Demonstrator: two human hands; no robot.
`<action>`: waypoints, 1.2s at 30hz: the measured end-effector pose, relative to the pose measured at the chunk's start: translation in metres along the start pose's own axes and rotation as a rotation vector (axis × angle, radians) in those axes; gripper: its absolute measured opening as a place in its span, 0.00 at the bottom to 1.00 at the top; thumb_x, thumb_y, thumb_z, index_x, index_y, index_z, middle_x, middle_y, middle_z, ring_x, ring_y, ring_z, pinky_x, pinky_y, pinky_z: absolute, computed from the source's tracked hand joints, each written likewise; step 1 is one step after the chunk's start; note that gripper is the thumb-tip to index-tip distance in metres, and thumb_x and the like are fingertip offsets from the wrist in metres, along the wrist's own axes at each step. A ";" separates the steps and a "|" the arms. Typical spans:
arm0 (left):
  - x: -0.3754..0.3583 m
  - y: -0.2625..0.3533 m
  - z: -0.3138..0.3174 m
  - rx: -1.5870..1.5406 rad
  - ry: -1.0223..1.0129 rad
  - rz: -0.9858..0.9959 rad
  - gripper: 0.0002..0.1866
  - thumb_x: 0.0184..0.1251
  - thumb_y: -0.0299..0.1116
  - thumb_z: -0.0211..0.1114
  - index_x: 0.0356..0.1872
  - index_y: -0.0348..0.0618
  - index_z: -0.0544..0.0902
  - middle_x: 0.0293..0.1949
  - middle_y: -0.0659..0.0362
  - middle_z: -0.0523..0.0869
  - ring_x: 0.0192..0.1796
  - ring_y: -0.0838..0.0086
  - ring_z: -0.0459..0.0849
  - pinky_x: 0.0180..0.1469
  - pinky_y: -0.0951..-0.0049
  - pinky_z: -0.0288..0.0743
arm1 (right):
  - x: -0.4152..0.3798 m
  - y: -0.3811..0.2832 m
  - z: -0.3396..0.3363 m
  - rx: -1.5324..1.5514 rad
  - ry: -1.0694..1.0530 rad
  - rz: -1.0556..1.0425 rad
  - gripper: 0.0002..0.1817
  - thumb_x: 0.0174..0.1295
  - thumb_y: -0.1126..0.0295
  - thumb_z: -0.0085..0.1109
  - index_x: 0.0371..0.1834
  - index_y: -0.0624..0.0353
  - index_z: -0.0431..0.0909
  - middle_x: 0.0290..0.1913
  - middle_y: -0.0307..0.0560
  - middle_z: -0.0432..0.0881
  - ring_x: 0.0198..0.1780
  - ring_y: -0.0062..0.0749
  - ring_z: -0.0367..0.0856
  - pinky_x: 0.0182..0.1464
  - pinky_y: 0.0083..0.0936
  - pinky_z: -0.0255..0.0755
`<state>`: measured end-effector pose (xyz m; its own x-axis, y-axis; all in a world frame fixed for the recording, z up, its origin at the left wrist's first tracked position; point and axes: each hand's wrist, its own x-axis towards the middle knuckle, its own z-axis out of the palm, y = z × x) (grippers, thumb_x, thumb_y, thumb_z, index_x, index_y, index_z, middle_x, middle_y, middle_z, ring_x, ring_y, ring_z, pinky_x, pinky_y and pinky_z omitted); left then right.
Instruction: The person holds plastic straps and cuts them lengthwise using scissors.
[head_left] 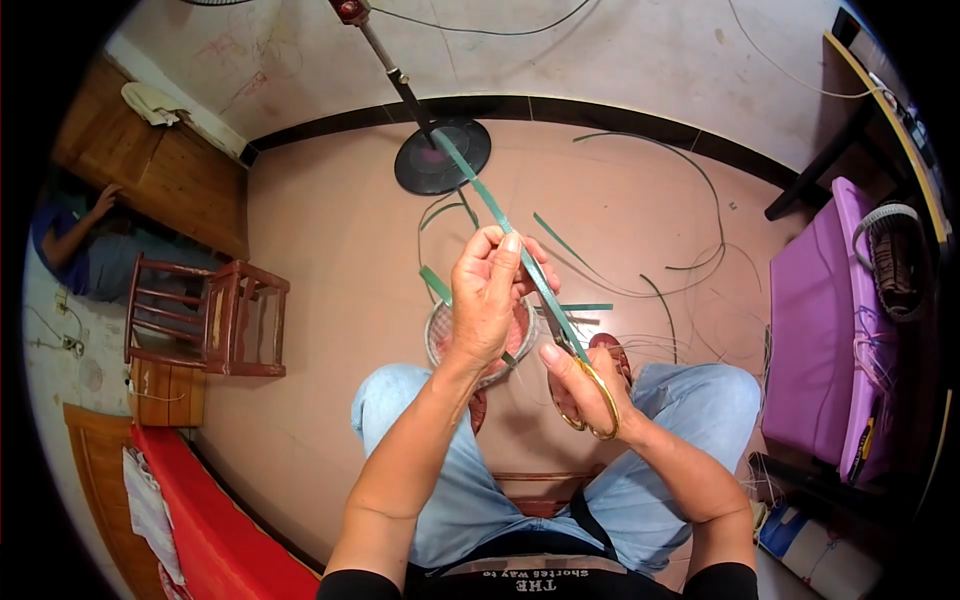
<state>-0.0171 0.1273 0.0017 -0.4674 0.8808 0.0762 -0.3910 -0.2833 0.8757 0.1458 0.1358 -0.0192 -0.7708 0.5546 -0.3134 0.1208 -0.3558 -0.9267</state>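
Observation:
My left hand [482,300] pinches a long green flat strip [486,200] between thumb and fingers in front of my chest. The strip runs up towards a stand and down to my other hand. My right hand [590,390] is closed around scissors with gold-coloured handles [604,434]. Their blades lie along the strip, and whether they are parted I cannot make out. Below my left hand, a round basket [434,350] with a pinkish inside is partly covered, and another green strip end [434,284] sticks up beside it.
Several green strips [715,190] and thin strands lie on the tiled floor. A stand with a round black base [405,165] is ahead by the wall. At left is a wooden chair [245,320], with a person [80,235] behind it. A purple bin [815,320] stands at right.

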 end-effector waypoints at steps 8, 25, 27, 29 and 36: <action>-0.001 -0.002 0.001 0.143 0.013 0.081 0.09 0.76 0.36 0.53 0.37 0.40 0.72 0.33 0.58 0.81 0.29 0.76 0.82 0.29 0.79 0.76 | -0.006 -0.002 0.007 -0.122 0.087 -0.093 0.29 0.69 0.49 0.53 0.15 0.58 0.70 0.14 0.28 0.60 0.19 0.14 0.56 0.19 0.21 0.53; 0.004 0.013 -0.014 0.369 0.070 0.068 0.12 0.73 0.36 0.58 0.32 0.39 0.77 0.22 0.65 0.76 0.21 0.85 0.74 0.24 0.84 0.70 | -0.006 -0.006 -0.004 -0.450 0.119 -0.137 0.30 0.67 0.51 0.55 0.14 0.66 0.70 0.11 0.40 0.59 0.18 0.20 0.57 0.19 0.29 0.55; -0.002 0.012 -0.007 0.351 0.084 0.058 0.12 0.73 0.36 0.58 0.31 0.39 0.77 0.20 0.66 0.75 0.20 0.85 0.74 0.24 0.84 0.69 | -0.006 -0.005 -0.003 -0.463 0.121 -0.140 0.30 0.68 0.51 0.55 0.14 0.66 0.70 0.11 0.43 0.60 0.18 0.21 0.58 0.20 0.30 0.56; -0.006 0.011 -0.004 0.362 0.082 0.034 0.12 0.73 0.36 0.58 0.31 0.38 0.77 0.21 0.66 0.76 0.21 0.85 0.74 0.24 0.84 0.69 | -0.005 -0.002 -0.003 -0.485 0.130 -0.149 0.30 0.68 0.51 0.54 0.14 0.66 0.70 0.11 0.45 0.61 0.18 0.22 0.59 0.20 0.31 0.57; -0.007 0.008 -0.005 0.348 0.080 0.071 0.12 0.74 0.35 0.57 0.32 0.38 0.76 0.22 0.65 0.76 0.22 0.85 0.75 0.25 0.84 0.68 | -0.006 0.000 0.001 -0.440 0.167 -0.188 0.28 0.68 0.53 0.55 0.17 0.68 0.72 0.11 0.49 0.63 0.17 0.22 0.60 0.19 0.32 0.59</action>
<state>-0.0205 0.1168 0.0061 -0.5495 0.8272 0.1176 -0.0684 -0.1849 0.9804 0.1501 0.1318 -0.0176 -0.6983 0.7042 -0.1280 0.2690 0.0925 -0.9587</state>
